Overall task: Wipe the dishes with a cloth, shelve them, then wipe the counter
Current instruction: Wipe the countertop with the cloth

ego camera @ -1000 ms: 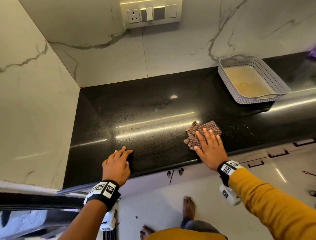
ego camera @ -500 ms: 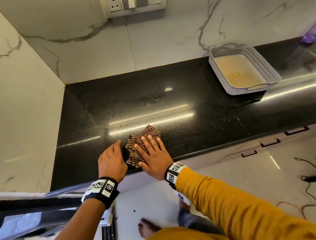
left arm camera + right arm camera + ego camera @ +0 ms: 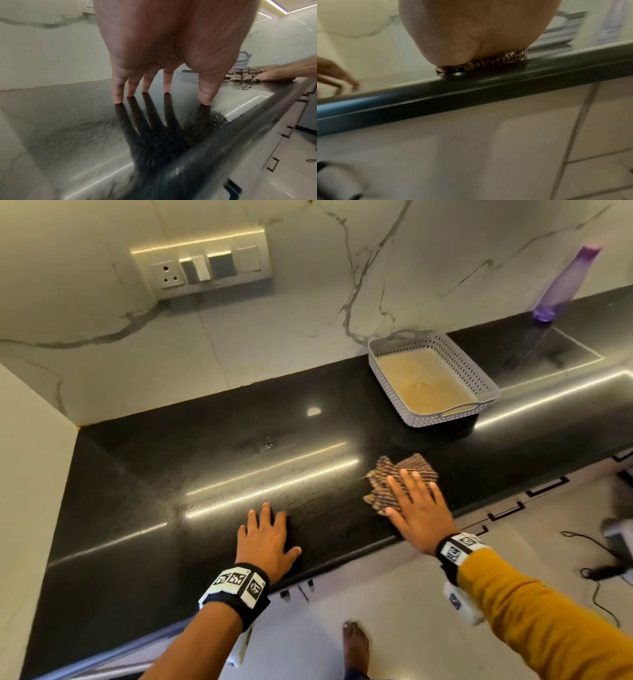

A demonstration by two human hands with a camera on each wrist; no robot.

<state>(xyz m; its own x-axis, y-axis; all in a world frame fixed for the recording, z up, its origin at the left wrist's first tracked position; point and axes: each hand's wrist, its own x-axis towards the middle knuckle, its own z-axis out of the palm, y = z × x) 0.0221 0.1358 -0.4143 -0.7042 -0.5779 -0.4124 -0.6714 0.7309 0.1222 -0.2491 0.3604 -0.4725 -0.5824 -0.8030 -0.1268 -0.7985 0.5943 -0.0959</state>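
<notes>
The cloth [image 3: 399, 481] now lies near the counter's [image 3: 205, 460] front edge, right of centre, having swept from beside the left hand [image 3: 265, 537] half a second ago back out to the right; this reads as another pass of the counter wipe, the last step, since no dishes are in view. The right hand [image 3: 416, 510] presses it flat, fingers straight and spread, gripping nothing. The left hand stays braced on bare counter, fingers spread, tips touching the surface, holding nothing. Counted: one cloth, two hands, one basket [image 3: 479, 378] near the back wall, one purple bottle [image 3: 561, 285] further right.
</notes>
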